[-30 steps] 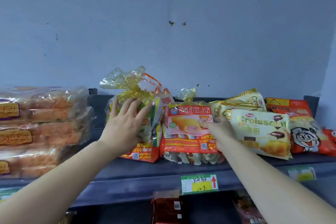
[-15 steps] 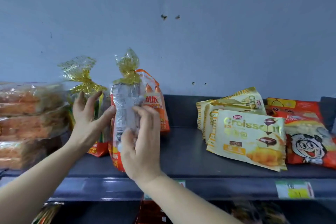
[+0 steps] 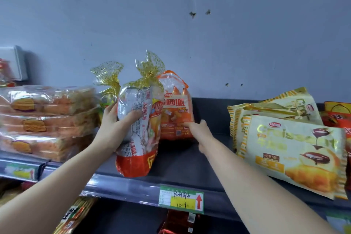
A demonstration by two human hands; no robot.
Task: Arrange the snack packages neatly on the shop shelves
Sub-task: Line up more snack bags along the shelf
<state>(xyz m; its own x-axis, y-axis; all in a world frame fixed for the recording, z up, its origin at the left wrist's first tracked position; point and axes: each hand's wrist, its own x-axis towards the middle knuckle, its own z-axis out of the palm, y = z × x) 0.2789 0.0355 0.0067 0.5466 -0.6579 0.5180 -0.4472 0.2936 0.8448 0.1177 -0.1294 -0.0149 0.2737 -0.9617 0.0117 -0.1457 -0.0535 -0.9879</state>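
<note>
Mid-frame, left hand (image 3: 112,129) curled round clear gold-tied snack bag (image 3: 136,157); right hand (image 3: 201,133), arm outstretched, pinching lower corner of orange plastic pack (image 3: 175,112).

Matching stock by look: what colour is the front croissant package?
The croissant package is cream-yellow with gold lettering, yellow-striped edges; head view.
</note>
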